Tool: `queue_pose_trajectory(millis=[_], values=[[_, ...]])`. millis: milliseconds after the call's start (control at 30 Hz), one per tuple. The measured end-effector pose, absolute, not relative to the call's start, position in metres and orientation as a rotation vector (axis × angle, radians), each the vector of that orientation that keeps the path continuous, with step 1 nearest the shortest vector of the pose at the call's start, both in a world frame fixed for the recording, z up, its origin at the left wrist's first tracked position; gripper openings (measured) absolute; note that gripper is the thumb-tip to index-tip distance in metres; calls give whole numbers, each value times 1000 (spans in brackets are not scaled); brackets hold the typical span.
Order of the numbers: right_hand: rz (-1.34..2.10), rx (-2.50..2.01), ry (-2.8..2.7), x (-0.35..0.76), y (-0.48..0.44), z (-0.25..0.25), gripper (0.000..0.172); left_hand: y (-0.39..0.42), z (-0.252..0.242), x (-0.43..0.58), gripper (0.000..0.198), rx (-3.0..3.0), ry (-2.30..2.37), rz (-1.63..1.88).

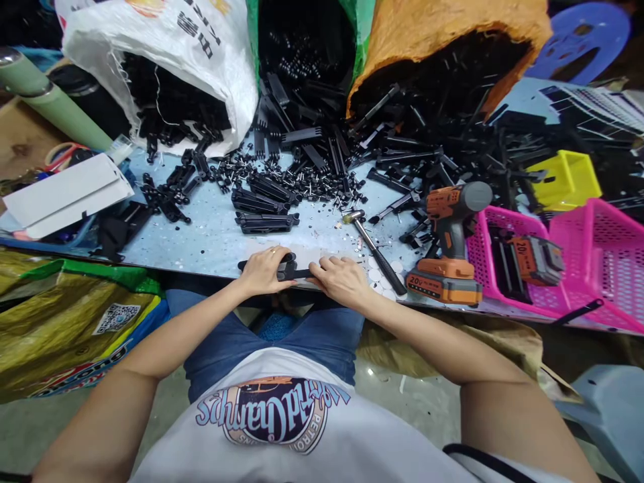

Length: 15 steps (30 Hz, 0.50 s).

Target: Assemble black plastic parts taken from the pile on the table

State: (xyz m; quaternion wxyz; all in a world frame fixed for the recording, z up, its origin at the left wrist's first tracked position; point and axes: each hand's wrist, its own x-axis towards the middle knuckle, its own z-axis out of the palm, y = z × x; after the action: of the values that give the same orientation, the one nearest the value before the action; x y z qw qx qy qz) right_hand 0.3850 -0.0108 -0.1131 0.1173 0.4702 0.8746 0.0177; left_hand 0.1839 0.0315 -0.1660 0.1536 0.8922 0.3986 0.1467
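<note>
Both of my hands are at the table's near edge, holding one long black plastic part (pixel 288 271) level between them. My left hand (pixel 265 270) wraps over its left end, which has a thicker, knobby shape. The fingers of my right hand (pixel 342 278) close on the thin right end. Just beyond lie several similar black assembled pieces (pixel 266 222), side by side in a small stack. A hammer (pixel 377 253) with a black grip rests right of my right hand, and an orange and grey cordless drill (pixel 447 241) stands farther right.
A white sack (pixel 171 60), a green-edged sack (pixel 365 27) and an orange sack (pixel 443 27) spill black parts along the back. Small pins (pixel 322 184) are scattered mid-table. Pink baskets (pixel 568 235), one holding a spare battery (pixel 536 260), and a yellow bin (pixel 568 178) stand at right.
</note>
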Motion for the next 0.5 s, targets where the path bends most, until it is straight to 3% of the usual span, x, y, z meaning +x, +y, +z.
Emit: queue_pose_trajectory(millis=[200, 500], values=[[95, 1263, 2604, 384, 0, -101, 31, 30, -174, 182, 43, 2566, 1131, 626], [40, 1426, 2547, 386, 0, -116, 33, 28, -172, 192, 38, 2497, 1223, 401]])
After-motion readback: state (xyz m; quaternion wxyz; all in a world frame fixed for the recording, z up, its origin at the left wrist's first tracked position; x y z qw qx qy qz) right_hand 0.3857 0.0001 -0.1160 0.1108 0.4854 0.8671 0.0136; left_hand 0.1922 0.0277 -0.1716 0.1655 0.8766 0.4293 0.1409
